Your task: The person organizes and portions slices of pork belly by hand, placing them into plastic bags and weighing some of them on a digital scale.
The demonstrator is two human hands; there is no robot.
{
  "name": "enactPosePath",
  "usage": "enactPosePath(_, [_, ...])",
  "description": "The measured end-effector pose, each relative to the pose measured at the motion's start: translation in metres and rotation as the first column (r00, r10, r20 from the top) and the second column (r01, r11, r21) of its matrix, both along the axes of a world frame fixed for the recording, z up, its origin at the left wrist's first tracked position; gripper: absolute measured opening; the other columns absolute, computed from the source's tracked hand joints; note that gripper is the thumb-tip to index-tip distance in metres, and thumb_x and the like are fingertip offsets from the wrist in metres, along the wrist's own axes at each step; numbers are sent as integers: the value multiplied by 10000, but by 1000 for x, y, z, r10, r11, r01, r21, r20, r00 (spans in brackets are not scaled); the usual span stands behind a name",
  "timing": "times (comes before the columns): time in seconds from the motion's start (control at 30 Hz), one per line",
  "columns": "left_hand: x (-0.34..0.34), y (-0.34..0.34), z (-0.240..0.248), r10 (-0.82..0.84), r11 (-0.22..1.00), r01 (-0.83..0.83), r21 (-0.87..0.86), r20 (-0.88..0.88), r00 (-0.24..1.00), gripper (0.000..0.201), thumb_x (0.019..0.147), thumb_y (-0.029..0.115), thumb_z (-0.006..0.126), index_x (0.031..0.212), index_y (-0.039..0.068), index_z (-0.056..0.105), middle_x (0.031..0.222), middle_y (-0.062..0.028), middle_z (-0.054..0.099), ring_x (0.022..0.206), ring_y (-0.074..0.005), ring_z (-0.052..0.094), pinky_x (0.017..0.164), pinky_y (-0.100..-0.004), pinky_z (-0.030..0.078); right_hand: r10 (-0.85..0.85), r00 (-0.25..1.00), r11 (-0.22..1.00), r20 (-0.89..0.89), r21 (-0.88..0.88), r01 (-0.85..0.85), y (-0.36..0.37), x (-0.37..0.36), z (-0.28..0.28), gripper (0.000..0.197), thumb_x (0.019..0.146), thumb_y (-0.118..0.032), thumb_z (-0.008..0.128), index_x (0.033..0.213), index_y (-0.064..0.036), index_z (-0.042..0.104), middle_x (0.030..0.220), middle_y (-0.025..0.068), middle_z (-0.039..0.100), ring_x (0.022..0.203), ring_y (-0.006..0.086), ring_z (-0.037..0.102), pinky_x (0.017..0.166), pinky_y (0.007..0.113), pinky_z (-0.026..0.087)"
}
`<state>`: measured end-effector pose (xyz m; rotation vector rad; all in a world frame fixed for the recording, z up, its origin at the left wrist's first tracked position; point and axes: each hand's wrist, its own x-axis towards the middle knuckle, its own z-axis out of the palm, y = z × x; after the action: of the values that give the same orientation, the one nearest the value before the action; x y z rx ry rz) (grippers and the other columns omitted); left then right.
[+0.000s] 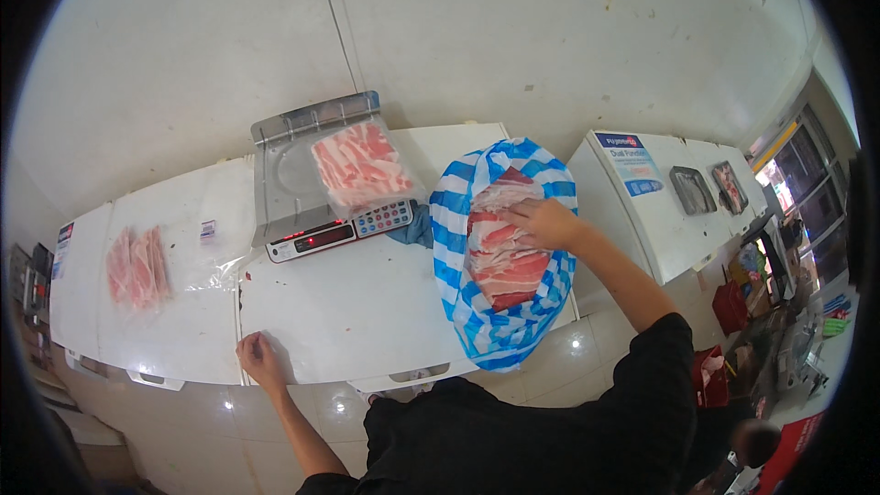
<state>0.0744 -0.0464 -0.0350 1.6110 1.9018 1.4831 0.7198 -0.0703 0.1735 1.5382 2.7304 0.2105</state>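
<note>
A blue-and-white striped plastic bag lies on the white lid, its mouth spread around a stack of red-and-white meat slices. My right hand reaches in from the right, its fingers bent onto the upper slices and gripping there; the fingertips are partly hidden among the meat. On the near edge of the lid rests my left hand, fingers curled closed; whatever may be inside them is hidden. Left of the bag, a clear pack of sliced meat sits on the metal tray of a digital scale.
Another flat pack of meat slices lies on the white freezer lid at left, near a small label. A blue cloth is beside the scale. Two black trays lie on the white freezer at right. A wall stands behind.
</note>
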Motion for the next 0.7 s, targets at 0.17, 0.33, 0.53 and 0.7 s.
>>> enactPosePath(0.17, [-5, 1, -7, 4, 1000, -5, 10, 9, 1000, 103, 954, 67, 681, 1004, -19, 711, 1043, -131, 672, 1021, -308, 620, 915, -416, 504, 56, 990, 982, 131, 173, -79, 0, -25, -5, 531, 910, -226, 699, 1429, -152, 614, 1245, 120, 708, 1180, 317, 685, 898, 451, 589])
enactPosePath(0.33, [-3, 1, -1, 1, 1000, 0, 13, -30, 1000, 108, 955, 75, 682, 1009, -16, 707, 1049, -133, 673, 1024, -308, 618, 921, -415, 503, 37, 966, 985, 254, 155, -78, -1, -29, -7, 498, 940, -169, 644, 1436, -155, 602, 1178, 132, 720, 1083, 317, 720, 819, 438, 606])
enactPosePath(0.53, [-4, 1, -2, -3, 1000, 4, 8, -61, 998, 129, 953, 100, 681, 1012, -10, 709, 1046, -127, 677, 1037, -299, 615, 940, -413, 495, 44, 967, 986, 251, 143, -82, 6, -33, -1, 455, 967, -164, 590, 1420, -122, 599, 1183, 168, 718, 1049, 329, 733, 812, 417, 618])
enactPosePath(0.7, [-8, 3, -5, -12, 1000, 11, -25, -56, 998, 129, 946, 97, 675, 1010, -8, 714, 1044, -123, 681, 1042, -298, 612, 944, -418, 494, 24, 979, 977, 201, 205, -65, 8, -21, -11, 444, 967, -171, 593, 1405, -99, 611, 1234, 161, 713, 1126, 339, 710, 896, 425, 606])
